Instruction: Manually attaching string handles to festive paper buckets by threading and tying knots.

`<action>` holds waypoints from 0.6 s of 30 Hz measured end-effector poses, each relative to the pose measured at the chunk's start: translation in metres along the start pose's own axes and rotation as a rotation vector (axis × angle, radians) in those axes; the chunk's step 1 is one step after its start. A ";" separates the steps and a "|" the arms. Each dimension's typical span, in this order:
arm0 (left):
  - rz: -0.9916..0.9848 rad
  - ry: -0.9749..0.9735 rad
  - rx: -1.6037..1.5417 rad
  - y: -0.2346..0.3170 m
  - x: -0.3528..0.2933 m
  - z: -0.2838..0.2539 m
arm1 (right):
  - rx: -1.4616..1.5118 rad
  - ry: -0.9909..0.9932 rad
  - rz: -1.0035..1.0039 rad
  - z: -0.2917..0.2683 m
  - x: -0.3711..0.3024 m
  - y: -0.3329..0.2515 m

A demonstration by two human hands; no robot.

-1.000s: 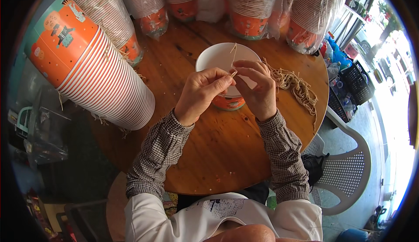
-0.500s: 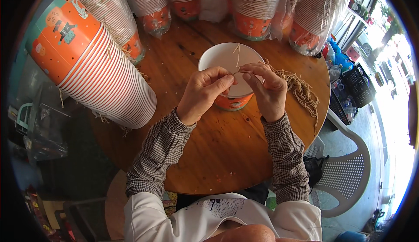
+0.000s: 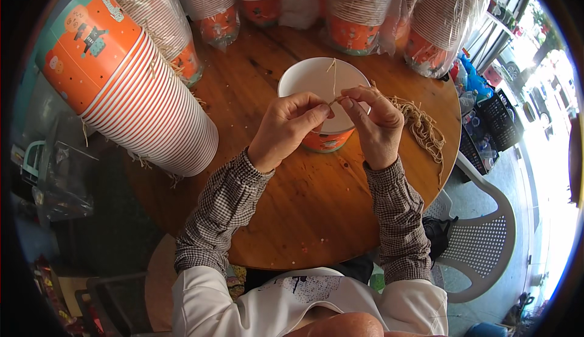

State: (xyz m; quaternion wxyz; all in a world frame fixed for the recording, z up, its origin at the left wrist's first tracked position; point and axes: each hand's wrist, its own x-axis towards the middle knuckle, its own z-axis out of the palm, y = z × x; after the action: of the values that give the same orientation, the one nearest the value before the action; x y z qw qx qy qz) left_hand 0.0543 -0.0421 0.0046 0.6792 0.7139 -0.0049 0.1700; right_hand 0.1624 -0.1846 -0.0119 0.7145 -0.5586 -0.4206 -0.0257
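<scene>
An orange paper bucket (image 3: 316,76) with a white inside stands on the round wooden table (image 3: 292,215). A thin tan string (image 3: 333,78) runs up from my fingers across its rim. My left hand (image 3: 286,127) and my right hand (image 3: 374,121) meet just above the bucket's near edge, both pinching the string between thumb and forefinger. A bundle of loose tan strings (image 3: 423,127) lies on the table right of my right hand.
A long tilted stack of orange buckets (image 3: 131,87) leans across the table's left side. Several plastic-wrapped bucket stacks (image 3: 359,14) line the far edge. A white plastic chair (image 3: 486,246) stands at the right, and dark crates (image 3: 493,115) lie beyond it.
Both hands have stayed over the bucket's near rim, with the fingers shifting slightly on the string. The bucket and the string bundle have not moved.
</scene>
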 end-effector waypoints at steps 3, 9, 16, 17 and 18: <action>0.001 0.005 0.006 -0.001 0.000 0.000 | -0.076 -0.012 -0.057 -0.001 0.001 0.003; -0.002 -0.021 0.038 -0.001 0.001 -0.001 | -0.032 -0.008 -0.067 0.000 -0.001 0.001; 0.088 0.047 0.148 0.000 0.003 -0.007 | 0.061 0.154 0.071 -0.003 0.003 0.003; 0.145 0.089 0.268 -0.001 0.005 -0.011 | 0.063 0.154 0.069 -0.007 0.004 0.002; 0.146 0.090 0.269 0.000 0.005 -0.013 | -0.121 0.073 -0.052 -0.011 0.006 0.001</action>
State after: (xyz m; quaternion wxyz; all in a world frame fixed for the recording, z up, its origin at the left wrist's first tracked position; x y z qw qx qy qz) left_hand 0.0562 -0.0283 0.0066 0.5628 0.7879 -0.0035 0.2498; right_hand 0.1732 -0.1906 -0.0090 0.6934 -0.5883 -0.4063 -0.0897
